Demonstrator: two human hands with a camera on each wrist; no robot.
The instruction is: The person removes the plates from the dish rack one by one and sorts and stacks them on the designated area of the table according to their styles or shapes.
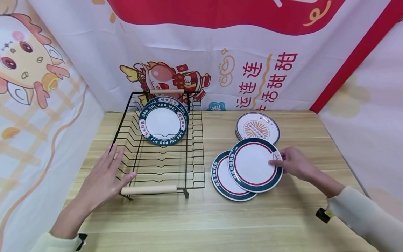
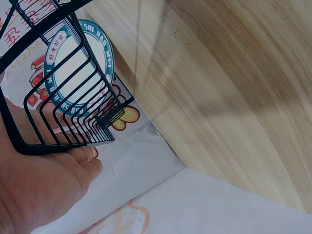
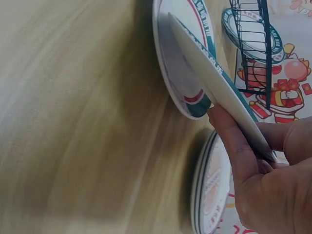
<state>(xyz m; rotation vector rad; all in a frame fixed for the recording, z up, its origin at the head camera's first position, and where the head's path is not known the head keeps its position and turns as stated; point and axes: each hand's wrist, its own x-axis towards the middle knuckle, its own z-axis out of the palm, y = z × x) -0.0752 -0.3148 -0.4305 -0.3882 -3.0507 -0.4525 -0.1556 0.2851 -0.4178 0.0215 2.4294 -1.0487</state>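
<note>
Right grip [image 1: 294, 162] pinches a plate [image 1: 253, 165], fingers [image 3: 235, 142] underneath in its wrist view; left grip [image 1: 101, 179] splays lower-left. Upper-centre dish [image 1: 162, 122] reads "HAO SHI HAO WEI".

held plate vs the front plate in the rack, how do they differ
The held plate has a red ring inside its rim; the front rack plate has none. The held plate is tilted in the right hand, while the front rack plate stands in the rack. Both have white centres and dark rims with lettering.
</note>
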